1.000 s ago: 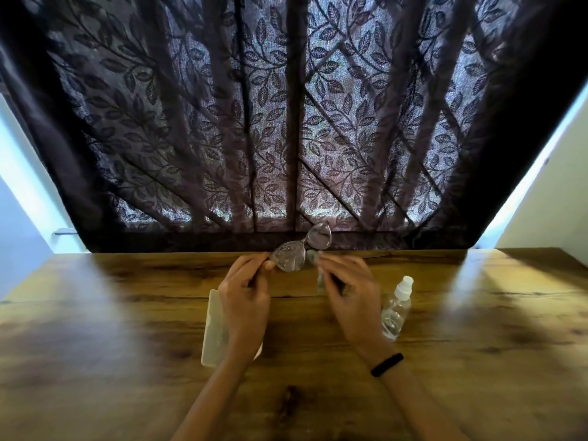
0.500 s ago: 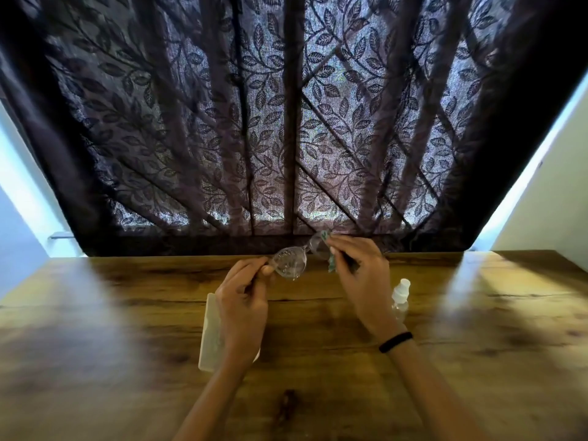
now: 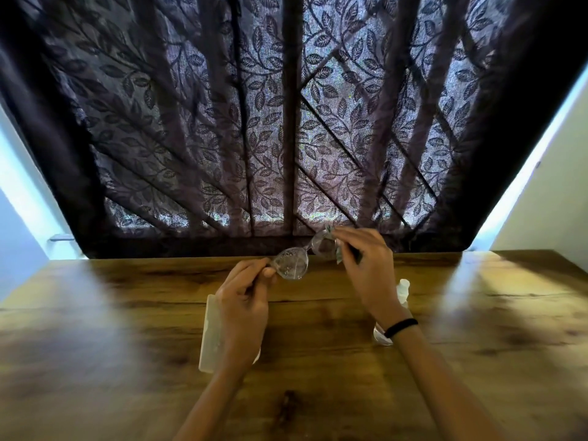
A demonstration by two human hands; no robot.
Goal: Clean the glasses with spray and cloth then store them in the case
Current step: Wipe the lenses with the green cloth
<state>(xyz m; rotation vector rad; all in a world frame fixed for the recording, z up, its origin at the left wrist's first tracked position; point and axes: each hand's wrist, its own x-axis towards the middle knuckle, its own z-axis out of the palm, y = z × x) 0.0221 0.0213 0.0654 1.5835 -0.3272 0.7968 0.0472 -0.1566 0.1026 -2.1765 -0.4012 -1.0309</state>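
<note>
Clear-framed glasses are held up over the far part of the wooden table. My left hand pinches their left end, by the lens that carries droplets. My right hand pinches a small greenish cloth round the right lens. A pale, translucent case lies on the table under my left hand, partly hidden by it. The clear spray bottle with a white cap lies behind my right wrist, mostly covered.
A dark leaf-patterned curtain hangs right behind the table's far edge. Light walls show at both sides. A black band circles my right wrist.
My right hand with the cloth has risen from near the bridge up to the right lens. The glasses have lifted slightly. My left hand keeps its hold.
</note>
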